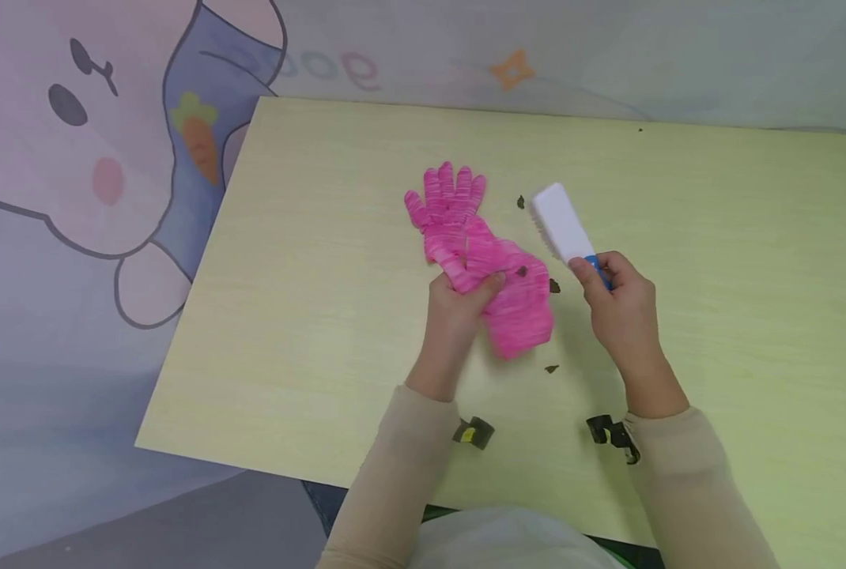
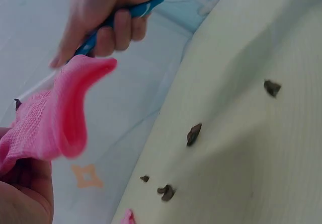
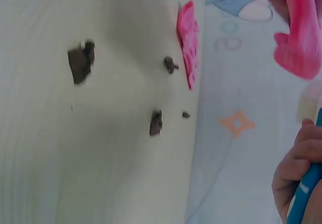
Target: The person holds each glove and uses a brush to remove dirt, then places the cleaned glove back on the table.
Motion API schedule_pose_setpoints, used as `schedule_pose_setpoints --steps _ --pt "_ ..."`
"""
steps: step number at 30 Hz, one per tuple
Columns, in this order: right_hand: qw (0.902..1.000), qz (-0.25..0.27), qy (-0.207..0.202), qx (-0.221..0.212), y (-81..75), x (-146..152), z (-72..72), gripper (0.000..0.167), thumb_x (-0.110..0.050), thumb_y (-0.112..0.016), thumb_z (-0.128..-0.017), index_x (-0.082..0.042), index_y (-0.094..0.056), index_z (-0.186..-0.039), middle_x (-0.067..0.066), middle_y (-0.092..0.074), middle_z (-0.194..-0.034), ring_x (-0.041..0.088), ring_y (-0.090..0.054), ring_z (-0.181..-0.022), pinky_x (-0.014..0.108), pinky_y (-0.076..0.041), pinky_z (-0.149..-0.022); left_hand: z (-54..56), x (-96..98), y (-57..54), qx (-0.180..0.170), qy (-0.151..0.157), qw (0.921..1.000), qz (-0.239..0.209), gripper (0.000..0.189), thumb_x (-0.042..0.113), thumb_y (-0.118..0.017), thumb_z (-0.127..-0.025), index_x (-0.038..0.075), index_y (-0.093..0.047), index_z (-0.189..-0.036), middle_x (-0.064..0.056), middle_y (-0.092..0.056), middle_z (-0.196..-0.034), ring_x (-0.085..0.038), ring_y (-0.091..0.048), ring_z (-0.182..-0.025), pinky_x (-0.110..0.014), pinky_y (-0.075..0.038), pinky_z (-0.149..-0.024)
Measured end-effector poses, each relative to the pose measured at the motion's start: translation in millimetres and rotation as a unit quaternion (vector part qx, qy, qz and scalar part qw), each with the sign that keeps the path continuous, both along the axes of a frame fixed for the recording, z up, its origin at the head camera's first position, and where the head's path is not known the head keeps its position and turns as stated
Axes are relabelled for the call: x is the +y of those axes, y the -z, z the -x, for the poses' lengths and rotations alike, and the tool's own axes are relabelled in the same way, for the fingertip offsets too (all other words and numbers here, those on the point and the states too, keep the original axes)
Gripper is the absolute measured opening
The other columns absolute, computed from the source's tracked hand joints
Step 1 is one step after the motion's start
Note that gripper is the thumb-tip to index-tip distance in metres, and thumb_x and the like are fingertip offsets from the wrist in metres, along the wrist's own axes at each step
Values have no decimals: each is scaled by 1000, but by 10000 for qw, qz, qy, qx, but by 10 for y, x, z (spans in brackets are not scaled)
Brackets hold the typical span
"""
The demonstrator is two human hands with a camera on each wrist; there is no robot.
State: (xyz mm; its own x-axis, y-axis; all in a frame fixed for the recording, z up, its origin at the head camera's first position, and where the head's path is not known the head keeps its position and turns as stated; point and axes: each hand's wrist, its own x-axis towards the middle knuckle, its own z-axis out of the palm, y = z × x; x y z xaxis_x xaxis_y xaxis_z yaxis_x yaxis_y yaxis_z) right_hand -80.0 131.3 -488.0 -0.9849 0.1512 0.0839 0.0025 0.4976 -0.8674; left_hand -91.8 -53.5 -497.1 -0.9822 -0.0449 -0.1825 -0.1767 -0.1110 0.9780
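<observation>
A pink knit glove [image 1: 519,312] is gripped in my left hand [image 1: 451,320], thumb on top, its cuff hanging to the right. On its upper side clings a dark brown scrap [image 1: 522,271]. Behind it, a second pink glove [image 1: 446,201] lies on the table with its fingers spread away from me. My right hand [image 1: 624,308] holds a brush by its blue handle [image 2: 146,7]. The brush's white head [image 1: 562,221] points up and left, bristles toward the gloves, apart from the held glove in the head view.
Several dark brown flakes lie about the pale wooden table [image 1: 309,284], one [image 1: 554,286] near the held glove's edge and another [image 1: 551,368] closer to me. A printed cloth [image 1: 423,47] hangs along the table's far and left sides. Black devices [image 1: 474,433] sit at both wrists.
</observation>
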Motion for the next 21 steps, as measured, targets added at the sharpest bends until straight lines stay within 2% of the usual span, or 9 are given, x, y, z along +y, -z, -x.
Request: schedule_pose_setpoints --steps 2,4,7,10,13,15,18,21 --pt "9997 204 -105 -39 -16 24 -10 31 -30 -57 -92 0 -56 -90 -6 -44 -58 7 -35 -50 20 -27 -42 10 -23 -6 -74 -25 10000 4 21 10 -70 -81 0 -62 -97 -7 -66 -84 -13 -60 -74 -28 -51 -74" --pt "9981 362 -477 -166 -26 19 -26 27 -27 -58 -92 0 -56 -90 -5 -44 -58 8 -35 -51 21 -27 -42 21 -37 -4 -70 10 9999 72 22 11 -70 -81 0 -63 -99 -7 -67 -86 -13 -61 -75 -28 -52 -74" --pt "9957 121 -880 -273 -38 -18 -44 28 -29 -58 -92 -1 -58 -91 0 -51 -62 11 -38 -54 23 -30 -43 32 -45 0 -49 203 9997 116 25 11 -69 -82 -1 -63 -103 -9 -67 -89 -14 -63 -77 -28 -52 -74" --pt "9975 -185 -643 -236 -30 -10 -30 32 -35 -57 -92 -3 -58 -92 0 -51 -63 11 -38 -54 22 -31 -44 27 -54 -6 -66 325 9994 112 27 11 -69 -82 0 -62 -105 -10 -67 -90 -15 -64 -78 -29 -52 -74" --pt "9992 -28 -372 -161 -35 14 -27 31 -32 -57 -92 -2 -57 -91 -3 -49 -62 9 -37 -53 21 -30 -43 23 -66 -13 -69 275 9996 63 27 11 -69 -82 0 -62 -105 -9 -66 -91 -16 -64 -79 -29 -52 -75" --pt "9982 160 -555 -183 -35 10 -36 28 -28 -58 -92 -1 -56 -90 -2 -45 -59 9 -36 -52 22 -30 -43 22 -65 -10 -52 214 9997 52 27 11 -69 -82 0 -62 -105 -8 -66 -91 -16 -64 -79 -29 -52 -75" --pt "9953 191 -911 -258 -43 -31 -49 27 -28 -58 -92 -1 -57 -90 1 -48 -61 11 -36 -52 24 -30 -43 23 -50 3 -19 209 9998 45 27 12 -69 -81 2 -63 -105 -7 -67 -90 -16 -64 -78 -30 -52 -74" --pt "9965 -119 -802 -202 -39 -46 -42 30 -33 -57 -92 -2 -58 -92 4 -50 -63 11 -38 -53 22 -31 -44 22 -35 15 -31 262 9996 84 26 13 -69 -81 3 -64 -105 -7 -68 -88 -16 -64 -77 -30 -52 -73"
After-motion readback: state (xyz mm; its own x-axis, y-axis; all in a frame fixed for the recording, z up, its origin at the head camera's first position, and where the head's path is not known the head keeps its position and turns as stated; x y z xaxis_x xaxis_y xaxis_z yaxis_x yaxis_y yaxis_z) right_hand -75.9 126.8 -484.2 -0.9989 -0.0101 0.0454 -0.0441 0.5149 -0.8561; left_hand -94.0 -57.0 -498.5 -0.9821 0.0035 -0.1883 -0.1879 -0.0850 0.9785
